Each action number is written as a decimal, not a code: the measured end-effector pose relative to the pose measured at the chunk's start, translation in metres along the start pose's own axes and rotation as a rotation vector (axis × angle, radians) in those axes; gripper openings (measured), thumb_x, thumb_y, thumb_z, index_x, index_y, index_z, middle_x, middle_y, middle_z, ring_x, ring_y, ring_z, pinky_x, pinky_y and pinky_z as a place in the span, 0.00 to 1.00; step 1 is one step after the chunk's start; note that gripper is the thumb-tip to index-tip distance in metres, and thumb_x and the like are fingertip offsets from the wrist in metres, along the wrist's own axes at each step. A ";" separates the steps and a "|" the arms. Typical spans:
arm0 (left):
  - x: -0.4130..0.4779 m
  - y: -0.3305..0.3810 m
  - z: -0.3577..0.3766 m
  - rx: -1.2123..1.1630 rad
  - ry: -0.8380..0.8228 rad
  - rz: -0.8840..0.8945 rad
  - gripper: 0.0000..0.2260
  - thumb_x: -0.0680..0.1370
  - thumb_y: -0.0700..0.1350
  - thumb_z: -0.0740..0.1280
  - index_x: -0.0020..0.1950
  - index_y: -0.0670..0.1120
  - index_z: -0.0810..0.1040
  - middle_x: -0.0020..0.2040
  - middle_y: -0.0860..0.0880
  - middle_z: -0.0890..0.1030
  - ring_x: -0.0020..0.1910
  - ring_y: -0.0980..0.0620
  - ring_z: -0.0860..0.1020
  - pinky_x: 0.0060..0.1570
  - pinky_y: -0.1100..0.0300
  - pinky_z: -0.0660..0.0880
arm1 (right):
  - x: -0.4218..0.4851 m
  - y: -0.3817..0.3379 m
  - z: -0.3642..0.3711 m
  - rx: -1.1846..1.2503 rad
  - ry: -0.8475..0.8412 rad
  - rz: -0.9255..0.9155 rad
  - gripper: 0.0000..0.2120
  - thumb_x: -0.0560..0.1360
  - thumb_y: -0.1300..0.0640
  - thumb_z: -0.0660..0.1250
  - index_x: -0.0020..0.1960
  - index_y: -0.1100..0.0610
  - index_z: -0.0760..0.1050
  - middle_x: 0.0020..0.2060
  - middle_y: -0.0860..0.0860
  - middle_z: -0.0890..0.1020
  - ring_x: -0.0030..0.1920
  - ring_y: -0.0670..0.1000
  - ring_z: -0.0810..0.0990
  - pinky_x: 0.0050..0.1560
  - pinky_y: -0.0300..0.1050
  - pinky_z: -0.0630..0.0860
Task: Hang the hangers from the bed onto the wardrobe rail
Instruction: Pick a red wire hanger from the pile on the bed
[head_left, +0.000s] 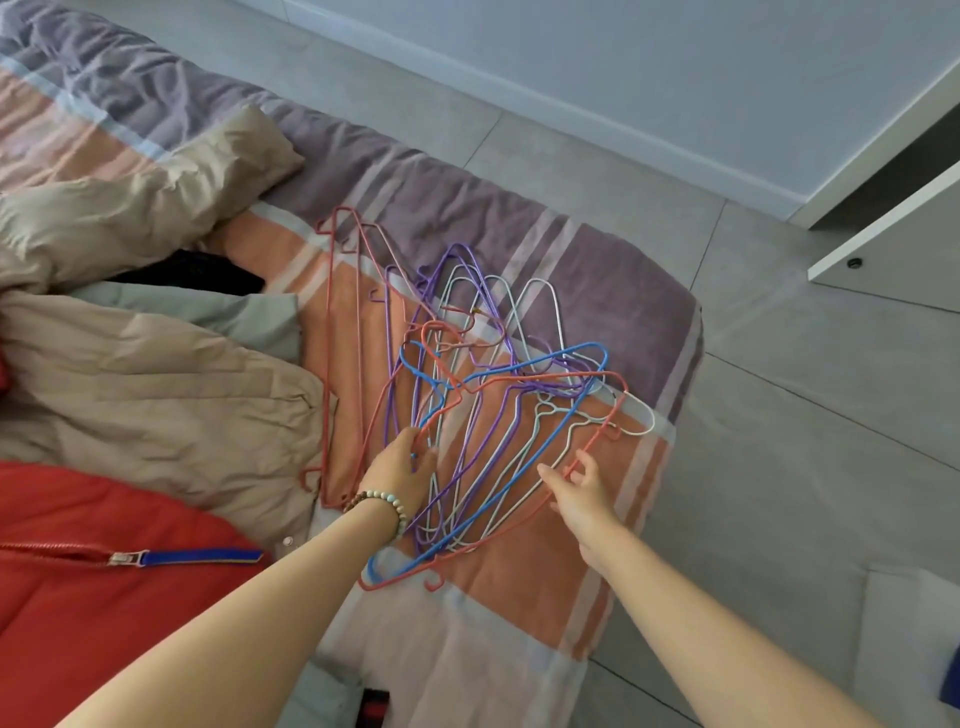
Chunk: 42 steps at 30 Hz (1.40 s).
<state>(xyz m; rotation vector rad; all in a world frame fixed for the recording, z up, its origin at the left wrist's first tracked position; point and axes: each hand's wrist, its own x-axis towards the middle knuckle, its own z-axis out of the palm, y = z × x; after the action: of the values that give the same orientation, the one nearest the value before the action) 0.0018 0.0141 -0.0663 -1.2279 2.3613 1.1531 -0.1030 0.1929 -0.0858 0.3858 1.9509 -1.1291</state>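
The hangers (478, 374) lie in 1 tangled heap on the striped cover at the foot corner of the bed (597, 291). They are thin coated wire in red, blue, purple and pale grey, so probably light, stiff and springy. Their hooks and shoulders interlock, and lifting 1 would likely drag others along. The best hold is probably at the necks below the hooks, gathered into a bunch.

The left hand (402, 465) has its fingers curled into several wires at the heap's near-left side. The right hand (584, 491) is half open with the thumb spread wide and its fingers at the bar of a red hanger (596, 434). A firm hold cannot be told.

A beige jacket (156, 389) and a red jacket (104, 519) lie just left of the heap and may snag stray hooks. White wardrobe panels (883, 223) stand across the tiled floor (779, 364). The rail is out of view.
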 end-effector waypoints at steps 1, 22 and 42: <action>0.000 0.001 0.000 -0.037 0.031 0.003 0.10 0.80 0.45 0.58 0.60 0.46 0.72 0.49 0.49 0.80 0.45 0.47 0.78 0.43 0.56 0.74 | 0.002 0.000 0.002 0.045 0.012 -0.004 0.31 0.74 0.54 0.69 0.73 0.49 0.59 0.69 0.54 0.69 0.65 0.54 0.72 0.67 0.54 0.70; -0.030 0.033 -0.041 -0.229 0.208 0.103 0.15 0.78 0.39 0.55 0.47 0.58 0.74 0.33 0.51 0.82 0.28 0.51 0.80 0.38 0.50 0.79 | -0.017 -0.023 -0.012 0.292 -0.037 -0.053 0.12 0.76 0.73 0.59 0.44 0.57 0.68 0.44 0.57 0.79 0.31 0.48 0.80 0.30 0.36 0.78; -0.088 0.190 -0.056 -0.506 -0.141 0.299 0.12 0.81 0.46 0.57 0.42 0.48 0.77 0.39 0.47 0.83 0.36 0.50 0.80 0.33 0.62 0.76 | -0.095 -0.147 -0.196 0.629 0.307 -0.356 0.12 0.76 0.74 0.59 0.57 0.62 0.68 0.39 0.55 0.78 0.25 0.45 0.80 0.37 0.40 0.80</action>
<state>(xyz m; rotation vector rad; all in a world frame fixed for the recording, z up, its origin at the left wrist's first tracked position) -0.0831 0.0877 0.1190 -0.8902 2.2711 1.9533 -0.2341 0.2861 0.1216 0.5812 1.9291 -2.0265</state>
